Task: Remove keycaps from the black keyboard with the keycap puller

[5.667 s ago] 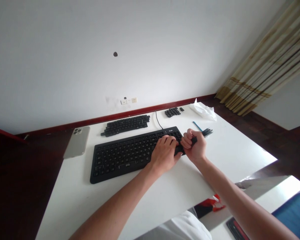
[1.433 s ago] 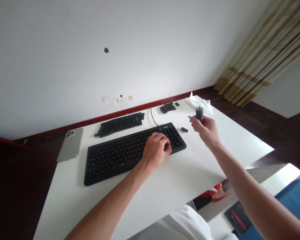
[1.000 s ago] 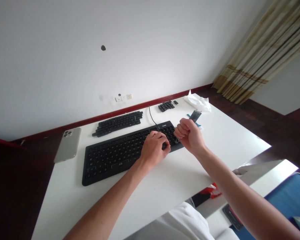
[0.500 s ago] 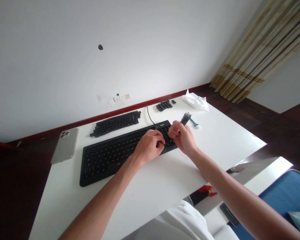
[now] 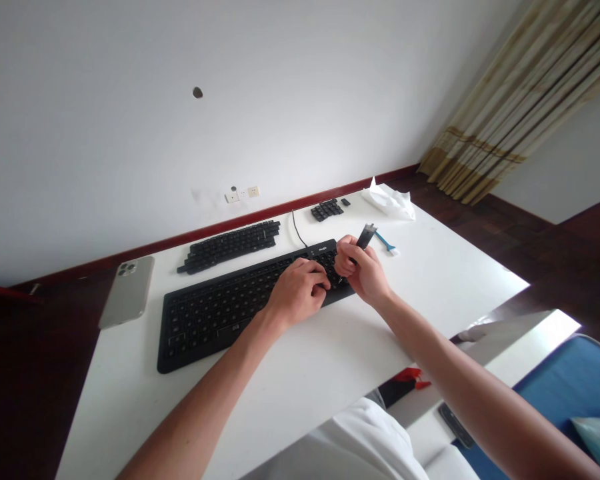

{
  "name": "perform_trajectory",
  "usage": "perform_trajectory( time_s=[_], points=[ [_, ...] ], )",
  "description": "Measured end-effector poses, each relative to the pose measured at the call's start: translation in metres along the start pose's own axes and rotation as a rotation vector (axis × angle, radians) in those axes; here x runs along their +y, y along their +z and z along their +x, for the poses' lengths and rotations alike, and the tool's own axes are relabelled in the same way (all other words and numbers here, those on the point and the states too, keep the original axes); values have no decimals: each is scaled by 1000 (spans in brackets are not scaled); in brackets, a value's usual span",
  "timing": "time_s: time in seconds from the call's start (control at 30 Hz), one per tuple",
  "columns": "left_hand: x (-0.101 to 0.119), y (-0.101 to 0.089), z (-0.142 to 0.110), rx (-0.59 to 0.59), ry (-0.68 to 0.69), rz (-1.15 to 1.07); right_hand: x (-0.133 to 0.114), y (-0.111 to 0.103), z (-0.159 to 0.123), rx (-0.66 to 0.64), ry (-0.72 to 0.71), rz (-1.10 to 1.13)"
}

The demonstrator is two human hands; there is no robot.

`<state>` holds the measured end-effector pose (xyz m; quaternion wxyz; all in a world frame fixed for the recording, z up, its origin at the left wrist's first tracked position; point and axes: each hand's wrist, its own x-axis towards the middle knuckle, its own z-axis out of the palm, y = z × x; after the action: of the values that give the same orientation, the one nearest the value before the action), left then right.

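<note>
A black keyboard [image 5: 220, 308] lies across the white table [image 5: 330, 373]. My left hand [image 5: 298, 292] rests on its right part, fingers curled down on the keys. Just right of it, my right hand [image 5: 364, 270] is closed in a fist round a dark tool [image 5: 365, 236], whose upper end sticks up past the knuckles. The tool's lower tip points at the keys at the keyboard's right end, between the two hands.
Rows of loose black keycaps [image 5: 231, 245] lie behind the keyboard, a smaller group [image 5: 327, 209] further right. A phone [image 5: 127, 291] lies face down at the left edge. A blue brush [image 5: 386, 244] and crumpled white tissue [image 5: 389, 201] lie at the back right.
My right hand, which was out to the right holding the tool up, has come back to the keyboard's right end beside my left hand. The left hand has stayed on the keys.
</note>
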<state>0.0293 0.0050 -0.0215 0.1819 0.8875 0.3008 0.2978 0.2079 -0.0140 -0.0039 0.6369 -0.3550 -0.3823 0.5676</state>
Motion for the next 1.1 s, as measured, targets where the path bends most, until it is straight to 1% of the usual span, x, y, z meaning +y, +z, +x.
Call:
perform_trajectory(
  time_s=[0.33,0.57,0.7,0.77,0.87,1.0,1.1],
  points=[
    [-2,3,-1,-7,11,-5,4,2,3,-9,55,-38],
    [-1,2,0,13,-24,-61,9,-4,8,-99,57,-219],
    [3,1,2,-1,-44,-35,10,-3,10,-107,77,-240],
    [5,1,3,-25,-55,-9,6,-2,13,-111,77,-215],
    [6,1,5,-47,-76,18,-7,0,21,-107,57,-161],
    [6,2,6,-41,-62,33,-29,-3,46,-126,32,-154],
    [4,3,6,-36,-36,37,-38,-7,66,-148,36,-150]
  ],
)
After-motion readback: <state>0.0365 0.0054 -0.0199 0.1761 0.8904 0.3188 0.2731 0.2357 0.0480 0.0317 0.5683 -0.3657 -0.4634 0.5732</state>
